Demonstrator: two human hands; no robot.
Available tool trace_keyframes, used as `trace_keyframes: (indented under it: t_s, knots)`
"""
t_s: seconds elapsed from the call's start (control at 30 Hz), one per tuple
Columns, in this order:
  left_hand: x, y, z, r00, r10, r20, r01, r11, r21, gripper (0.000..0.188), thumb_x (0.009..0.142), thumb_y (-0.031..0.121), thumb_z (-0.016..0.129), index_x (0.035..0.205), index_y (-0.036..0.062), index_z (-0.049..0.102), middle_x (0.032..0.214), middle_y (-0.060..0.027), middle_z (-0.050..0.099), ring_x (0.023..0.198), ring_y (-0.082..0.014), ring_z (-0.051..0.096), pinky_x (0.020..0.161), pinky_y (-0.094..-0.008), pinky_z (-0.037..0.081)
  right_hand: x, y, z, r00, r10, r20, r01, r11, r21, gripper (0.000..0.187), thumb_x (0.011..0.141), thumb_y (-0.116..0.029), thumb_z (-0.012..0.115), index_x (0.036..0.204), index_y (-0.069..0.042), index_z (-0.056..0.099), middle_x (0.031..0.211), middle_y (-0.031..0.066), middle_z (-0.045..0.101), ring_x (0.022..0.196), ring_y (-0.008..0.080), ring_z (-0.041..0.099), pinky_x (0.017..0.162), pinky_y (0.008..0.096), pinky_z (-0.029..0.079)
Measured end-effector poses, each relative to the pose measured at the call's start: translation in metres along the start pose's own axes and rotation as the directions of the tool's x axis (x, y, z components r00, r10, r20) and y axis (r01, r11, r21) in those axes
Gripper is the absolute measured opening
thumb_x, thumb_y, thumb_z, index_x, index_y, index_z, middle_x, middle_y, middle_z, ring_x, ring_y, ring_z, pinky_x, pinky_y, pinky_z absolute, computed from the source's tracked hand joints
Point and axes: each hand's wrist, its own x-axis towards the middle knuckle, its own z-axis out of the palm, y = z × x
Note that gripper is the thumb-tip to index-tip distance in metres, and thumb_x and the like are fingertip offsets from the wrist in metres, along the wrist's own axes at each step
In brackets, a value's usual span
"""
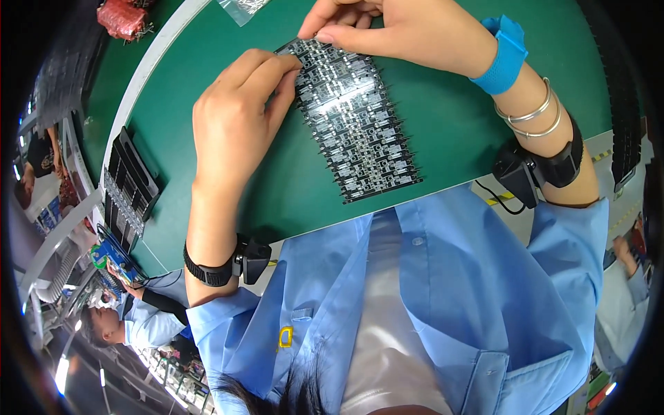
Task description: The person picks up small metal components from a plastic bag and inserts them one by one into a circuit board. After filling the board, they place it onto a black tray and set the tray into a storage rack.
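- At a green-topped workbench [200, 76], a person in a light-blue work shirt [456, 277] bends both bare hands to a dark panel of small circuit boards [360, 124], densely set with silvery metal parts.
- The panel lies on the green surface in front of the person, its near end close to the bench edge, with a bright glare across its upper half.
- Left hand [235, 111]: fingers bent, thumb and fingertips drawn close at the panel's upper left edge; whether they grip anything cannot be told.
- Right hand [398, 28]: over the panel's far end, thumb and forefinger nearly meeting; what, if anything, lies between them is too small to tell.
- Right arm: a blue wristband [505, 59] and silver bangles [532, 114].
- Beyond the left hand: a clear plastic bag [242, 8] of small silvery pieces, near the bench's far edge.
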Motion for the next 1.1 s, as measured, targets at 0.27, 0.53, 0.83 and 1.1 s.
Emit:
trace_keyframes:
  t_s: [0.27, 0.53, 0.83, 1.1]
  knots:
    - [0.003, -0.001, -0.002, 0.997, -0.004, 0.076, 0.0, 0.999, 0.041, 0.012, 0.079, 0.006, 0.067, 0.091, 0.01, 0.065, 0.085, -0.0027, 0.062, 0.068, -0.0225, 0.061, 0.058, -0.0315, 0.049, 0.002, 0.017, -0.002, 0.998, 0.037, 0.045, -0.039, 0.998, 0.053, 0.012, 0.085, -0.008, 0.062, 0.088, 0.003, 0.065, 0.074, 0.007, 0.066, 0.066, 0.0092, 0.059, 0.06, 0.024, 0.049]
    - [0.006, 0.001, -0.006, 0.993, -0.001, 0.122, -0.008, 0.998, 0.066, 0.014, 0.08, 0.004, 0.066, 0.093, 0.0093, 0.066, 0.086, -0.0037, 0.061, 0.068, -0.0234, 0.061, 0.059, -0.0318, 0.05, 0.001, 0.013, -0.004, 0.999, -0.038, 0.022, 0.038, 0.999, -0.005, 0.011, 0.082, -0.007, 0.061, 0.085, 0.004, 0.064, 0.074, 0.0111, 0.067, 0.064, 0.0147, 0.062, 0.061, 0.027, 0.05]
    - [0.006, 0.003, -0.006, 0.99, 0.005, 0.142, -0.017, 0.996, 0.082, 0.015, 0.08, 0.005, 0.066, 0.095, 0.0081, 0.066, 0.088, -0.004, 0.062, 0.069, -0.0236, 0.062, 0.059, -0.0324, 0.05, -0.001, 0.014, -0.004, 0.996, -0.089, 0.013, 0.089, 0.995, -0.043, 0.011, 0.08, -0.006, 0.062, 0.085, 0.004, 0.065, 0.075, 0.0133, 0.068, 0.065, 0.018, 0.065, 0.063, 0.0284, 0.052]
    - [0.003, 0.003, -0.009, 0.99, -0.002, 0.144, -0.015, 0.994, 0.112, 0.016, 0.08, 0.006, 0.067, 0.096, 0.0093, 0.066, 0.09, -0.0031, 0.062, 0.07, -0.0225, 0.062, 0.059, -0.0319, 0.05, 0.003, 0.023, 0.001, 0.998, -0.055, 0.024, 0.057, 0.997, -0.053, 0.013, 0.081, -0.007, 0.061, 0.085, 0.004, 0.066, 0.076, 0.0134, 0.068, 0.066, 0.0187, 0.065, 0.063, 0.029, 0.053]
